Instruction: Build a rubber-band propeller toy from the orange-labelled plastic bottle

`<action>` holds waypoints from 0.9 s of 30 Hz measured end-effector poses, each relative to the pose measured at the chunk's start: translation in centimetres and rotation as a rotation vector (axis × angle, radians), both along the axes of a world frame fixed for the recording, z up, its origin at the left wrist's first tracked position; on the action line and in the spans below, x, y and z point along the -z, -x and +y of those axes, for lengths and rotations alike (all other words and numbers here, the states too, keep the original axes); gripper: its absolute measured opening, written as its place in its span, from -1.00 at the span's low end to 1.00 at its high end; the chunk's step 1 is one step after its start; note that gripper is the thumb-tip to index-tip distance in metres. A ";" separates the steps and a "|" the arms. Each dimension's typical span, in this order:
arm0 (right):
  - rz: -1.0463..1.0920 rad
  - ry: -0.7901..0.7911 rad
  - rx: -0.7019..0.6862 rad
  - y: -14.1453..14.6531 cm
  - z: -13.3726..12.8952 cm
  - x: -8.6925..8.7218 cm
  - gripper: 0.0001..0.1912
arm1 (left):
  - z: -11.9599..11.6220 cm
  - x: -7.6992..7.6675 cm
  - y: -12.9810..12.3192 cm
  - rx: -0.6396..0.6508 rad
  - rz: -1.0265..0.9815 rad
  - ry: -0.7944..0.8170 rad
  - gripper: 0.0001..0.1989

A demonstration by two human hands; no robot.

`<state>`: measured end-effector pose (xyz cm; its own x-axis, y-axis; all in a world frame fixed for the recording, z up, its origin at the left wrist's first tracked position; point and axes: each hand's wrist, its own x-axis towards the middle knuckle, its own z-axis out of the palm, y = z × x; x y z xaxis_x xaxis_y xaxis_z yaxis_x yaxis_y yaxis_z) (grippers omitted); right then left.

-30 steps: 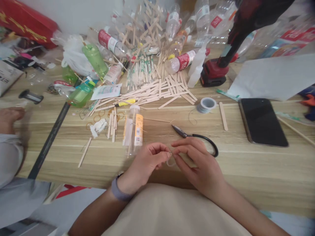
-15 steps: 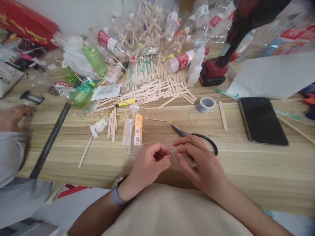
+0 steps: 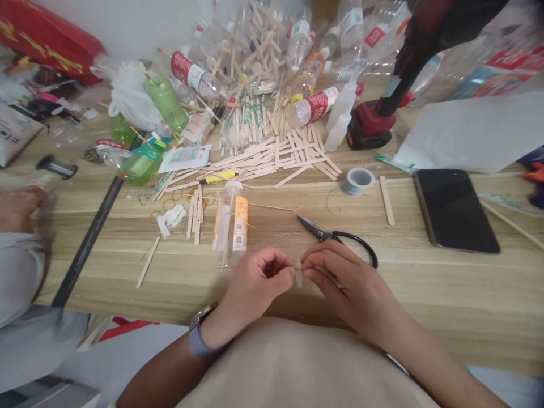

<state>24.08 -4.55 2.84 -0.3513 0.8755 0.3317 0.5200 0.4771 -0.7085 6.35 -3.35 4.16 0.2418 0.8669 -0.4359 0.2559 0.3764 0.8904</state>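
Note:
My left hand (image 3: 266, 283) is pinched closed just below a clear plastic bottle (image 3: 232, 229) with an orange label. Facing it, my right hand (image 3: 346, 283) has its thumb and fingertips pressed together. A small pale piece (image 3: 299, 276) shows between the two sets of fingertips; it is too small to identify. Black-handled scissors (image 3: 335, 235) lie just beyond my right hand, pointing up and left. A roll of thin line (image 3: 359, 181) and a flat wooden stick (image 3: 386, 200) rest farther off.
Wooden sticks (image 3: 276, 158) lie heaped at mid-table, with plastic bottles behind. A phone (image 3: 457, 209) lies at the right, below a red and black power tool (image 3: 372, 122). Another person's hand (image 3: 19, 207) rests at the far left beside a black spool (image 3: 57, 167).
The fingers of my right hand have drawn closer together at the tips, and the pale piece between the hands now shows more clearly. My left hand has barely moved.

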 end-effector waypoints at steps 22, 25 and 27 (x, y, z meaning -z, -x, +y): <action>0.647 0.617 0.047 -0.7 -1.4 0.7 -0.73 | -1.0 -0.8 0.4 0.037 -0.012 -0.032 -0.92; 0.853 0.677 0.041 0.0 -1.5 0.8 -0.72 | -1.0 -0.9 0.4 0.057 -0.039 -0.021 -0.91; 0.972 0.762 0.017 0.5 -1.6 0.5 -0.72 | -1.1 -1.0 0.3 0.066 -0.073 0.017 -0.90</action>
